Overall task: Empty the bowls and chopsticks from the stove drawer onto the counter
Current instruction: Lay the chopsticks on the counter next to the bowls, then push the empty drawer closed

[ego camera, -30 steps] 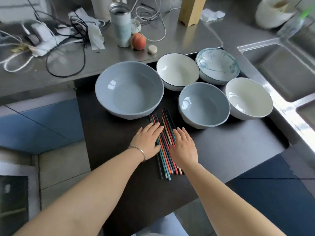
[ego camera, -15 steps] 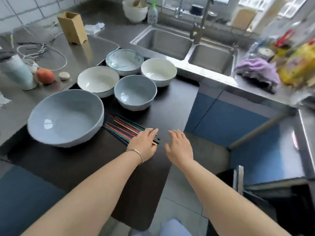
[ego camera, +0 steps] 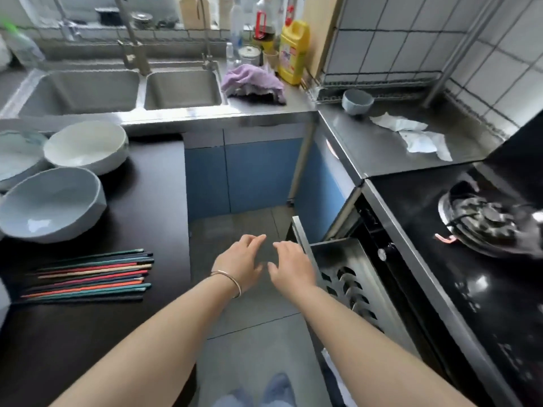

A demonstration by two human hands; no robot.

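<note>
Coloured chopsticks [ego camera: 91, 274] lie in a bundle on the dark counter [ego camera: 152, 201] at the left. Behind them stand a pale blue bowl [ego camera: 50, 204], a white bowl [ego camera: 86, 146] and part of a patterned bowl [ego camera: 14, 154]. The stove drawer [ego camera: 343, 277] of perforated steel stands pulled out under the stove at the right. My left hand [ego camera: 241, 264], with a bangle on the wrist, and my right hand [ego camera: 291, 265] hover empty over the floor, fingers apart. The right hand is just left of the drawer's front edge.
A double steel sink [ego camera: 123, 89] runs along the back. A purple cloth [ego camera: 252, 85], a yellow bottle [ego camera: 293, 51], a small blue bowl [ego camera: 357, 101] and crumpled paper [ego camera: 417, 136] lie on the steel counter. A gas burner [ego camera: 487, 218] sits at the right.
The view has swung right from the bowls to the stove. Both hands have left the chopsticks on the counter and moved right, over the floor beside the open drawer.
</note>
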